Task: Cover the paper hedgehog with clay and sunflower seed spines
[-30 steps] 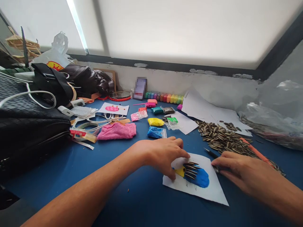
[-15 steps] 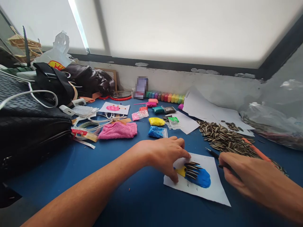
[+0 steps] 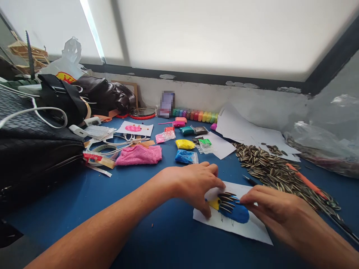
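Perhaps a seed (image 3: pixel 238 203) in right hand (image 3: pixel 276 207), left hand (image 3: pixel 193 185) on paper (image 3: pixel 249 229)

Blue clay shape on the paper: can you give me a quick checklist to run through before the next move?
1. Sheet of paper steadied: ok, the left hand rests spread on its left side.
2. Right hand positioned: ok, its fingers are pinched at the upper right of the blue clay.
3. Grip on the small dark piece: cannot tell, mostly hidden by the fingers.
4. Row of seeds in place: ok, they lean on the clay beside the yellow part.
5. Black pen-like tool away from the right hand: not ok, it lies right behind it.
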Available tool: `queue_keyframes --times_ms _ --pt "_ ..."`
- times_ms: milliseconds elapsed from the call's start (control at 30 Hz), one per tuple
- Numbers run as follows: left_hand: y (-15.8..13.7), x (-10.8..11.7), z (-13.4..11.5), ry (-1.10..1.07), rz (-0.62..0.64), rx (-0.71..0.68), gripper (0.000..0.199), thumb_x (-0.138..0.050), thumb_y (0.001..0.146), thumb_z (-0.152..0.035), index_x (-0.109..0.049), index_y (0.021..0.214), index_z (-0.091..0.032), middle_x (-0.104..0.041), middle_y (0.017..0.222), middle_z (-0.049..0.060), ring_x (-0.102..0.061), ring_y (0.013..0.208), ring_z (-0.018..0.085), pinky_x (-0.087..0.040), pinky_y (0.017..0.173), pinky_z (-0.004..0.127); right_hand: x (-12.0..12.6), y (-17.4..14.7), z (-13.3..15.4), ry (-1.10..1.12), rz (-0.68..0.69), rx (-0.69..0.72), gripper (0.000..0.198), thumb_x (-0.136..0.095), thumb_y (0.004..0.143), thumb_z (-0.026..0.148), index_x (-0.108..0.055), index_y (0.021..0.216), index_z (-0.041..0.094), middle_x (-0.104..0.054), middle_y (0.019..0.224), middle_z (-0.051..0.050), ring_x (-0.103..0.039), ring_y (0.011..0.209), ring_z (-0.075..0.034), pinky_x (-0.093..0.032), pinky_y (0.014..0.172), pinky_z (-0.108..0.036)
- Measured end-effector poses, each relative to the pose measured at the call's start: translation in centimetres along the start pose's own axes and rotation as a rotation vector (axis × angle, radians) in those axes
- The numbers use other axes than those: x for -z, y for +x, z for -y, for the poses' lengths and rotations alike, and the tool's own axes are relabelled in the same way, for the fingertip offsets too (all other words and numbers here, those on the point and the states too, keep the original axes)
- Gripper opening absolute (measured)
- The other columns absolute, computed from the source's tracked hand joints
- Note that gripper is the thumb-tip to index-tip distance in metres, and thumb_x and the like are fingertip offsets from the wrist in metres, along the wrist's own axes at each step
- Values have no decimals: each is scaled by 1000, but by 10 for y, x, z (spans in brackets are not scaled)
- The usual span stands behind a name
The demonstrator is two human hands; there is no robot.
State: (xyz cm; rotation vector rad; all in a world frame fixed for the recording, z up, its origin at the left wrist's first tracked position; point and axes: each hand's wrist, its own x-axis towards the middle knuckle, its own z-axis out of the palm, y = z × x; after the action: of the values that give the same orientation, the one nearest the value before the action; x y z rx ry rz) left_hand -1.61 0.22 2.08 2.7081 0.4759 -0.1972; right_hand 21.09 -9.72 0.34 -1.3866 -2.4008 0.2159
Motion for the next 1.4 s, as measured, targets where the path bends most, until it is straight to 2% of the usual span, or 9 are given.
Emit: queue_keyframes --times_ms 267,767,1067,1400 --pt "1 0 2 -4 4 3 65 -74 75 -48 -55 133 -26 -48 116 7 -48 106 24 -43 89 35 -7 0 1 -58 -95 29 19 -52 91 18 -67 88 27 -70 77 2 -67 59 -11 -50 51 -18" --pt "1 -1 -1 14 15 16 69 -72 76 -44 -50 141 -30 -46 114 7 -49 106 24 -43 91 35 -11 0 0 -125 -123 81 18 -49 95 20 -64 86 26 -67 74 2 -65 57 -10 -47 50 -19" --pt "2 0 0 10 12 17 72 -72 76 -46 -48 143 -31 -46 114 7 -48 107 25 -43 91 36 -15 1 1 -222 -121 101 29 -40 101 27 -64 86 24 -61 72 0 -62 57 -11 -45 49 -20" --pt "1 -2 0 0 2 7 71 -73 76 -46 -49 142 -32 -46 113 7 -48 108 25 -44 91 36 -13 6 7 -365 -156 185 37 -35 100 22 -61 74 22 -58 62 0 -59 49 -11 -40 41 -18"
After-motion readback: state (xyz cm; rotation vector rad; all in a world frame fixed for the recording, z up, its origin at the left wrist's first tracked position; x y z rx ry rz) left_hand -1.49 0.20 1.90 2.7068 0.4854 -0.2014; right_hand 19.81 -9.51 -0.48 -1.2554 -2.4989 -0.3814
